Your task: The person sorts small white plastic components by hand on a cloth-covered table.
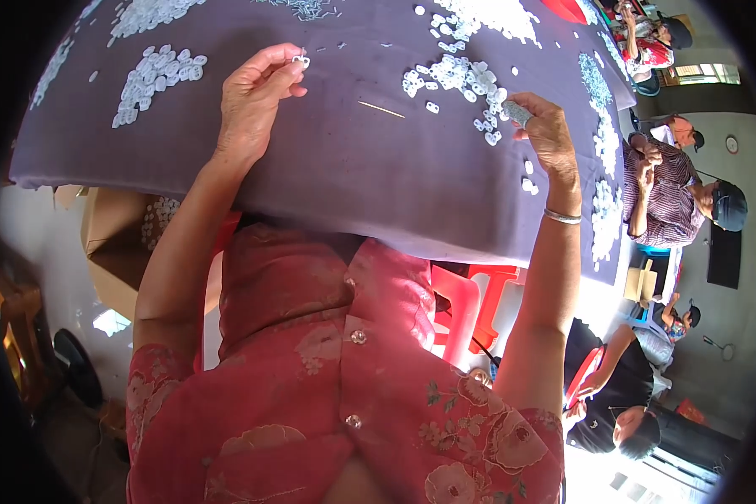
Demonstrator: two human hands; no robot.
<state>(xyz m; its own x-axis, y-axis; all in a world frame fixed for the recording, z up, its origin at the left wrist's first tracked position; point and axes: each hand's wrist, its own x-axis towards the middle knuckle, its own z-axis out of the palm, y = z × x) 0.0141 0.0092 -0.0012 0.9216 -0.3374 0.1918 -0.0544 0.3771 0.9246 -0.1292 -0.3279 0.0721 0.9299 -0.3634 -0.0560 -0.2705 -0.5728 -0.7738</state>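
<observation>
Left hand [259,92], fingertips pinching small white piece [303,60], right hand [550,130], curled beside loose white pieces [480,79], grip unclear.

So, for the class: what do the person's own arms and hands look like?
Short red sleeves of floral-patterned fabric end near the elbows, leaving both forearms bare. A thin, shiny, silver-coloured metal bangle circles the wrist of the right hand; the left hand has none at its wrist.
</observation>
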